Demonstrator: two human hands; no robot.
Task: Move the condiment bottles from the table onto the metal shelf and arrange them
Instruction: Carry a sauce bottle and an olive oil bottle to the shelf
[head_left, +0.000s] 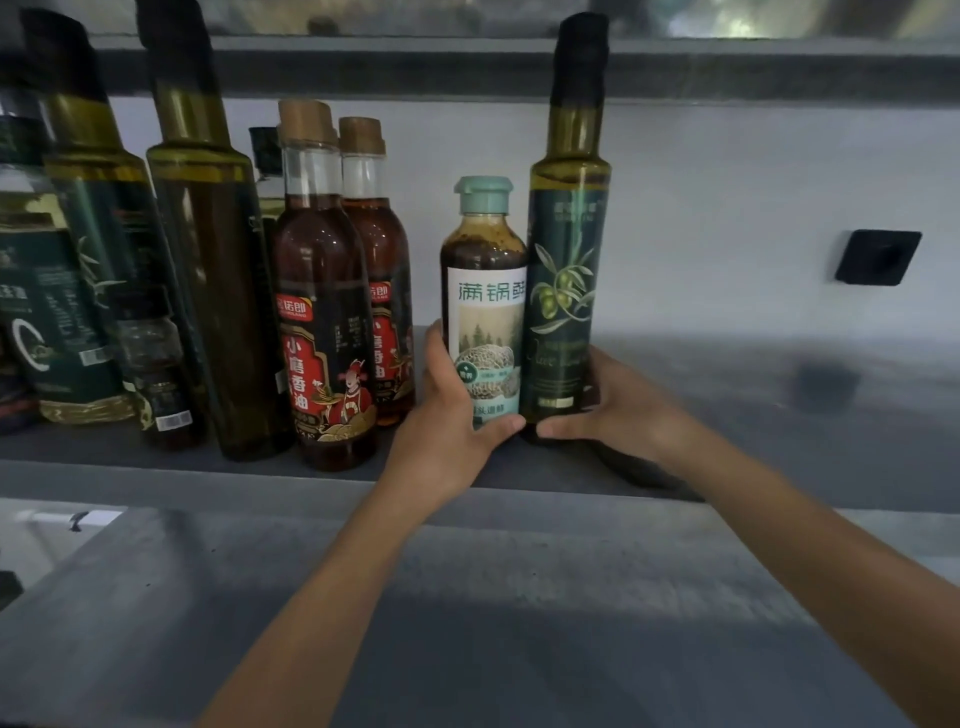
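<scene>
A brown sauce bottle (485, 291) with a mint-green cap and pale label stands upright on the grey metal shelf (156, 478). My left hand (449, 415) wraps its lower part from the left. Touching it on the right stands a tall olive oil bottle (566, 260) with a dark cap and green olive label; my right hand (618, 410) grips its base from the right. Both thumbs meet in front of the two bottles. Two sesame oil bottles (324, 322) with red labels stand just left.
Several more dark olive oil bottles (208, 270) and a small jar (153, 364) crowd the shelf's left end. A black square hook (878, 257) sits on the white back wall. An upper shelf (467, 67) runs overhead. A lower grey shelf (467, 597) lies beneath my arms.
</scene>
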